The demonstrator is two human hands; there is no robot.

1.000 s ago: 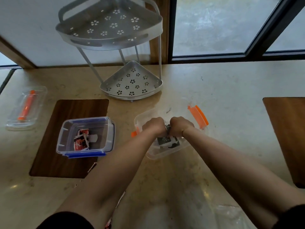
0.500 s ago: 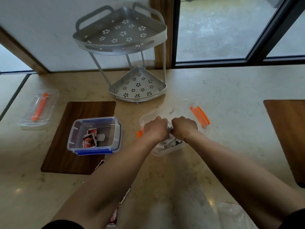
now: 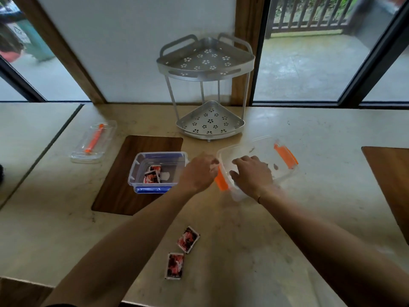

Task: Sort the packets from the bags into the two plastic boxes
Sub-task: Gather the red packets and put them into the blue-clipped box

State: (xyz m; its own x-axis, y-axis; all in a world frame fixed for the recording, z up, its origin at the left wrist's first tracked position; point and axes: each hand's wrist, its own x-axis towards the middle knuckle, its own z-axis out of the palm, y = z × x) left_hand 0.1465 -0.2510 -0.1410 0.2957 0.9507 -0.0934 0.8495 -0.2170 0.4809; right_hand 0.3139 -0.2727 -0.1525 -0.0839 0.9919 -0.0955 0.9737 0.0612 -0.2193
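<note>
Both hands, bunched knuckle to knuckle over the orange-clipped box half a second ago, have parted. Now the left hand [image 3: 200, 172] sits at the box's 9 o'clock rim, fingers curled together near the orange latch [image 3: 220, 181]; whether they pinch anything cannot be told. Inside the orange-clipped box [image 3: 285, 173], the right hand [image 3: 251, 173] rests palm down with fingers loosely spread, and what lies under it is hidden. That split suggests a packet has just been dropped there and the hands are free for the next one.

At 9 o'clock from the hands, the blue-clipped box [image 3: 138, 171] stands on a dark wooden inlay [image 3: 115, 196] and holds a few red packets [image 3: 152, 176]. Two more red packets [image 3: 181, 253] lie loose on the counter at 6 o'clock, touching neither box, so sorting looks unfinished. No bag is clearly in view.

On the pale stone counter [image 3: 321, 140], a metal corner rack [image 3: 208, 89] stands at 12 o'clock before tall windows, and a clear lid with an orange clip [image 3: 94, 141] lies toward 10 o'clock.
</note>
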